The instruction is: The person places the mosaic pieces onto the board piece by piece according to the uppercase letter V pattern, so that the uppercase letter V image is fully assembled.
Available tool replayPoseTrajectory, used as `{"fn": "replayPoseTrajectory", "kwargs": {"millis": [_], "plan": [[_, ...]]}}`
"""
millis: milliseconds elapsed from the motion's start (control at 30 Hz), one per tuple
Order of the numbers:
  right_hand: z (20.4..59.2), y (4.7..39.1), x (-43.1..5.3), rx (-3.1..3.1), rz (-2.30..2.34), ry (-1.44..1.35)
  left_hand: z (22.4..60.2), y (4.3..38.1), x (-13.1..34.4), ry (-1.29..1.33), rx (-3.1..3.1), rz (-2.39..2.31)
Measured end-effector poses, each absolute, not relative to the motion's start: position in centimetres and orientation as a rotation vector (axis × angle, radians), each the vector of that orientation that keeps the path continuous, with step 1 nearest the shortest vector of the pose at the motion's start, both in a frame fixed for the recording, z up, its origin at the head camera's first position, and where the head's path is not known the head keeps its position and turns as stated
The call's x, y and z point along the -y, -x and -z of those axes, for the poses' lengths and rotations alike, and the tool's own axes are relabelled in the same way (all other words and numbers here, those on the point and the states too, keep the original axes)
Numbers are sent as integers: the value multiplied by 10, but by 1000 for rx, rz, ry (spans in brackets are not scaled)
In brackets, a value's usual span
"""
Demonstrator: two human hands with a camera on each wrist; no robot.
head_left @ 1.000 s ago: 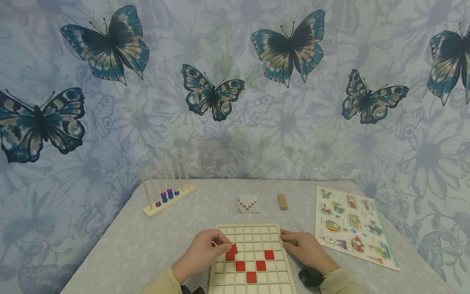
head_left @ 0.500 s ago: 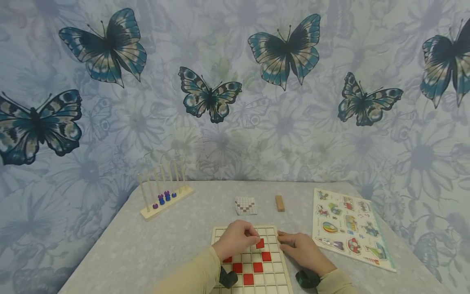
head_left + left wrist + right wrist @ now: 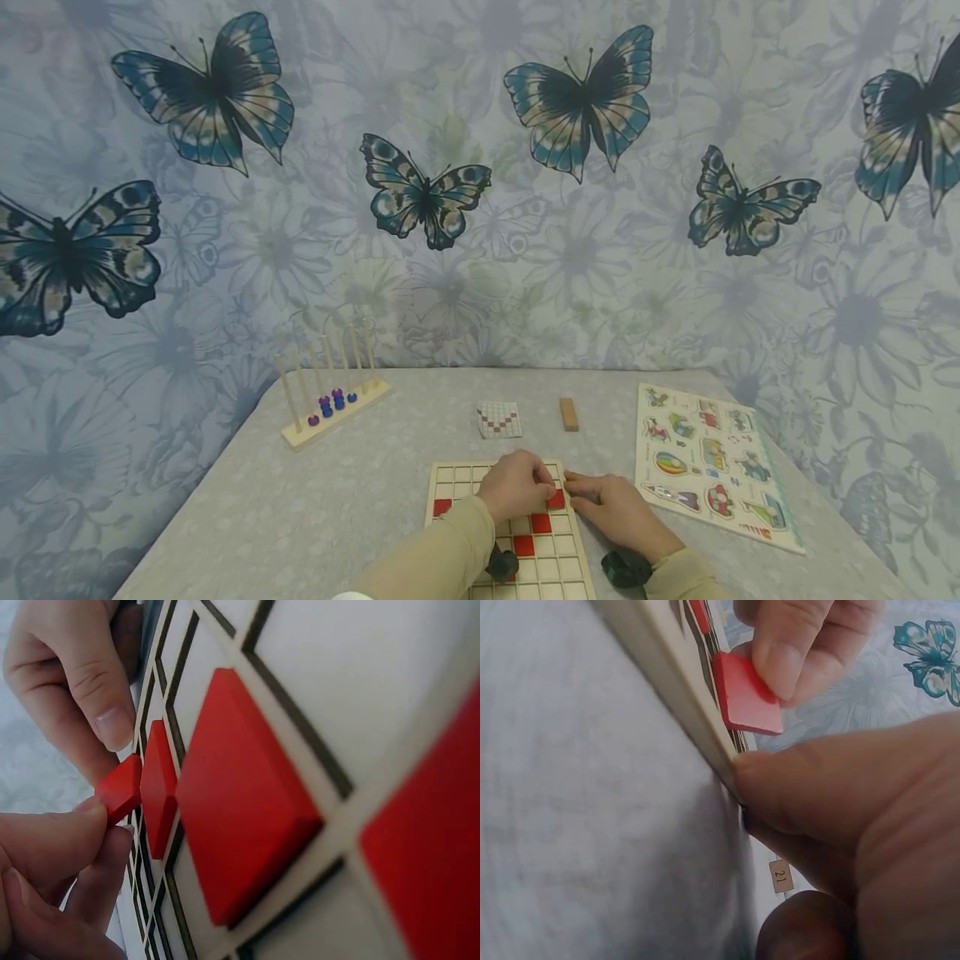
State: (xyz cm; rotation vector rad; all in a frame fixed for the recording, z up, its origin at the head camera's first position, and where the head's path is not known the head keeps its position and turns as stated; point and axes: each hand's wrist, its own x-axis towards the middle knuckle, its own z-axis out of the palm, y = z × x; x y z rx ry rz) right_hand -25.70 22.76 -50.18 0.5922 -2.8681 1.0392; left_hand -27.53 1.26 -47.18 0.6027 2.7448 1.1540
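Observation:
My left hand [image 3: 517, 486] pinches a red square tile [image 3: 118, 790] between thumb and finger. It holds the tile tilted at the right-hand column of a wooden grid board [image 3: 562, 571], on the third row from the back. Other red tiles [image 3: 541, 523] lie in the board's cells, on a slant toward me, and a red tile [image 3: 442, 506] sits in the left column. My left forearm and its wrist camera cover part of the grid. My right hand [image 3: 618, 512] rests beside the board, thumb and forefinger extended against its right edge [image 3: 697, 724].
Behind the board lie a small card [image 3: 499, 419] with a printed grid pattern and a wooden block [image 3: 569, 414]. A peg stand [image 3: 337, 414] with purple and blue beads stands at the back left. A picture puzzle board [image 3: 720, 467] lies at the right.
My left hand has carried the red tile from the board's left part across to its right column. The tile in the left column has come into sight. My right hand stays at the board's edge.

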Motion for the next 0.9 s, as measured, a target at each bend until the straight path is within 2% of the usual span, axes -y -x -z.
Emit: {"fn": "replayPoseTrajectory", "kwargs": {"millis": [667,900], "plan": [[503,257,-227,2865,-1002,-578,471,271,-25,-634,-2879,-928],[504,258,-227,2847,-999,-574,458,267,-11,-593,-2842,-1195]]}}
